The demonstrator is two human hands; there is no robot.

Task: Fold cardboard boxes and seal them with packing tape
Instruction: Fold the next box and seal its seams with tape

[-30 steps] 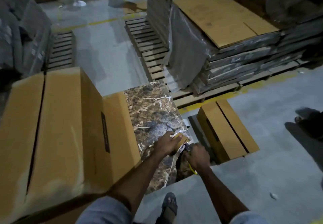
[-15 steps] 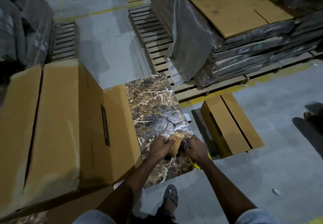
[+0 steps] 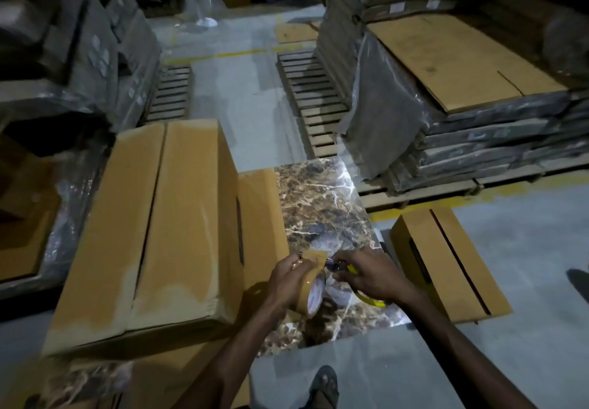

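Tape roll (image 3: 310, 294): clasped in left hand (image 3: 287, 281).
Right hand (image 3: 373, 276): grip clenched on yellow-handled cutter (image 3: 369, 297).
Large carton (image 3: 153, 227): flaps closed, seam untaped, contents hidden.

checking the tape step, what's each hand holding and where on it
The left hand grips the tape roll around its outer rim. The right hand holds a small yellow-handled tool by its handle, its tip at the tape's loose end.

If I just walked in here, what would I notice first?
Probably the big cardboard box on the left, its top flaps closed but not yet taped. Beside it lies a shiny brown marble-patterned slab, and above that the left hand holds a roll of brown tape while the right hand grips something yellow.
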